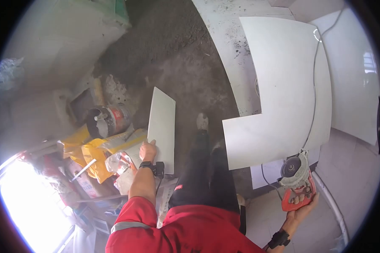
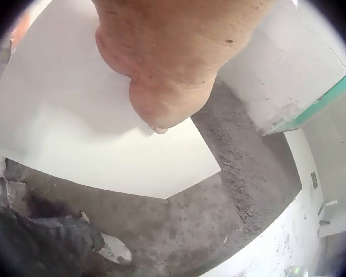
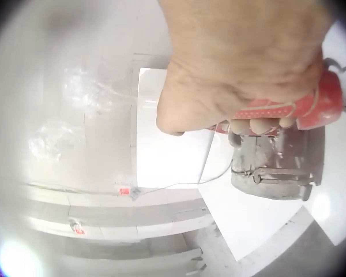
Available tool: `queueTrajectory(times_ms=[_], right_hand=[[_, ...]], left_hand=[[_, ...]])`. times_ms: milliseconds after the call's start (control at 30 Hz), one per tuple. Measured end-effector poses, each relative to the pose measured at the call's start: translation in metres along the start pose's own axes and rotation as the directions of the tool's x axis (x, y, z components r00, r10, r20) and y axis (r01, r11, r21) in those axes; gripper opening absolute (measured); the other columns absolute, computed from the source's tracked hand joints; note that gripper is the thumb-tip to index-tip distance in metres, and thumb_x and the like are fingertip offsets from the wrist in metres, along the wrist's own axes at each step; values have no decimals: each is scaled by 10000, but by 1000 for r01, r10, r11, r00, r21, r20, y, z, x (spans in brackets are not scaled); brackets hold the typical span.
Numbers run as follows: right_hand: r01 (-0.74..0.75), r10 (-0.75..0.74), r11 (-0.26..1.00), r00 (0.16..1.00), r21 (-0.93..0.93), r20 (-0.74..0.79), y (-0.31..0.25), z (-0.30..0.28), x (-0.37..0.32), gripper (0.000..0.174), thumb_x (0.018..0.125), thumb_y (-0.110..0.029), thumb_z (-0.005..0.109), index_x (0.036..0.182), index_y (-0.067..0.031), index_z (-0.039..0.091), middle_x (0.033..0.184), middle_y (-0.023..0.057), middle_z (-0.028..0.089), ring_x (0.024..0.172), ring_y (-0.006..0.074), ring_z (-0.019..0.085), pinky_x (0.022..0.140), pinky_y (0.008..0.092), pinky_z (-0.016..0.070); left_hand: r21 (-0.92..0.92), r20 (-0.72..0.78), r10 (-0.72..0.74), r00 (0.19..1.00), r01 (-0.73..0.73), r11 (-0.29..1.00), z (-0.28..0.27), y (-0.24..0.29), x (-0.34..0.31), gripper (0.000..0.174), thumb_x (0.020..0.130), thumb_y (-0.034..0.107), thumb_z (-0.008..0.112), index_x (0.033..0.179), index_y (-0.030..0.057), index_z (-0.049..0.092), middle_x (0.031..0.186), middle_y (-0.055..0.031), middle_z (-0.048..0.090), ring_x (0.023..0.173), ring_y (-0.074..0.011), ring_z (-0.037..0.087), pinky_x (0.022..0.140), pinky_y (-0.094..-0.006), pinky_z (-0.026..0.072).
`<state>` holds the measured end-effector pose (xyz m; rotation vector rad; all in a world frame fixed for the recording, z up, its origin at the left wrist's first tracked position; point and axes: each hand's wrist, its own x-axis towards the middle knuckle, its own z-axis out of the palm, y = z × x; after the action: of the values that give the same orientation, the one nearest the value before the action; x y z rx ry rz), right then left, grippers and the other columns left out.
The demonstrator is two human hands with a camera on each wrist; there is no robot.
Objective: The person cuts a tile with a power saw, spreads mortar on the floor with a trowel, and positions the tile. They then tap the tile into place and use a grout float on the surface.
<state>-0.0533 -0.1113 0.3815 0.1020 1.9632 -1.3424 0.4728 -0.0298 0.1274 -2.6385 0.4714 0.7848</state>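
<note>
In the head view a cut white panel stands tilted beside the person's left leg, its edge pinched by the left hand. The left wrist view shows that hand over the white panel. On the right, the right hand grips the red handle of a power cutter with a round disc and a dusty metal guard. In the right wrist view the fingers of the right hand curl round the handle above the cutter's grey guard.
A large L-shaped white panel lies at the right, with a grey cable across it. At the left are a bucket and yellow bags. A white pipe runs along the right. Dusty floor lies ahead.
</note>
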Motion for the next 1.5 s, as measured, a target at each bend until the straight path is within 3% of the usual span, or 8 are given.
queueTrajectory(times_ms=[600, 700, 800, 900, 1067, 1167, 1433, 1500], right_hand=[[167, -148, 979, 977, -115, 155, 33, 98, -50, 411, 957, -476, 450, 1002, -84, 564, 575, 4, 388, 436, 119, 345, 391, 243, 304], [117, -82, 985, 966, -130, 246, 34, 93, -49, 437, 953, -490, 446, 1043, -74, 547, 587, -2, 406, 431, 116, 353, 390, 246, 311], [40, -18, 997, 953, -65, 303, 25, 93, -55, 443, 948, -496, 444, 1028, -72, 545, 585, -4, 417, 427, 118, 357, 389, 247, 315], [57, -35, 998, 911, -41, 410, 7, 84, -68, 483, 921, -551, 480, 1036, -91, 570, 581, -29, 394, 433, 101, 359, 395, 237, 311], [-18, -40, 990, 917, 141, 398, -20, 66, -76, 433, 956, -456, 446, 1042, -55, 583, 580, -22, 430, 425, 92, 379, 388, 241, 336], [160, -204, 979, 810, 128, 549, -40, 74, -94, 394, 958, -308, 511, 1210, -14, 588, 606, -15, 480, 447, 73, 424, 412, 232, 375], [343, -388, 921, 848, 184, 361, -34, 84, -131, 278, 911, -116, 580, 1162, 3, 598, 661, 12, 532, 485, 82, 481, 434, 228, 398], [402, -455, 889, 830, 218, 324, -38, 102, -154, 266, 912, -109, 572, 1154, -1, 593, 661, 8, 525, 484, 81, 475, 432, 227, 395]], left_hand=[[-130, 104, 3, 995, 11, 991, 168, -135, 61, 410, 875, 394, 564, 1063, 30, 578, 1036, -264, 645, 1006, -452, 596, 843, -519, 469], [-240, 33, -76, 997, 82, 967, 161, -143, 56, 324, 870, 327, 583, 1008, 34, 573, 957, -243, 655, 907, -418, 629, 794, -488, 493], [-337, 22, 91, 996, -78, 938, 131, -154, 59, 163, 875, 188, 556, 975, 62, 582, 897, -157, 664, 792, -326, 636, 732, -420, 510], [-706, -6, 157, 988, -115, 698, 169, -241, 121, 109, 860, 146, 559, 930, 75, 605, 890, -92, 668, 762, -250, 632, 716, -378, 509], [-532, -232, 239, 943, -329, 780, 49, -264, 64, 152, 879, 185, 513, 798, 73, 575, 692, -74, 590, 614, -201, 581, 535, -329, 473], [-570, -26, 240, 970, -211, 794, 29, -234, 59, 148, 875, 181, 517, 790, 74, 575, 696, -73, 594, 611, -193, 580, 528, -321, 470], [-523, 510, 179, 841, 138, 841, -45, -140, 108, 140, 866, 170, 525, 771, 79, 573, 706, -70, 604, 602, -171, 575, 510, -301, 461], [-688, 437, 477, 763, -58, 723, -90, -85, 123, 126, 861, 163, 541, 788, 68, 580, 719, -65, 612, 600, -152, 574, 498, -292, 455]])
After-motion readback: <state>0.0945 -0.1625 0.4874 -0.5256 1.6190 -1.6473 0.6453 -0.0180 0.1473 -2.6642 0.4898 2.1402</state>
